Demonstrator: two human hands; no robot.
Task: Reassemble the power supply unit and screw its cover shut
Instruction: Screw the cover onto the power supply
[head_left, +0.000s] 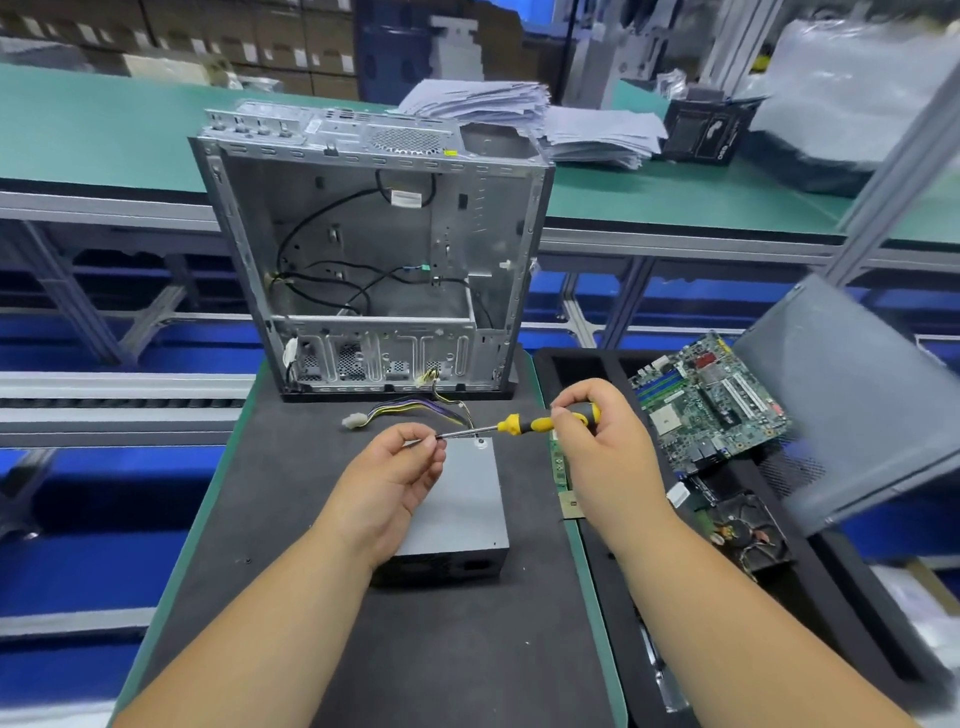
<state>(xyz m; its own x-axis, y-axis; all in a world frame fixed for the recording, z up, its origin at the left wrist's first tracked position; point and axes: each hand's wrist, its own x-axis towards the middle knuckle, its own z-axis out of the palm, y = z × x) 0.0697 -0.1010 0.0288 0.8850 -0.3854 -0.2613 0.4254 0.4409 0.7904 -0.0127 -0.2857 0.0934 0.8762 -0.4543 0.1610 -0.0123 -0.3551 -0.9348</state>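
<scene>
Dark matte desk (291, 519) carries the boxy grey metal power supply unit (457, 509) beneath both hands. Right hand (597, 447) grips the yellow-black screwdriver (524, 423); left hand (395, 478) pinches its steel tip.

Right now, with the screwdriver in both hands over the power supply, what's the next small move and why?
Probably bring the screwdriver tip down into the screw hole on the power supply cover. The left hand pinches the tip, perhaps seating a screw, while the right hand grips the handle, just beside that hole.
</scene>
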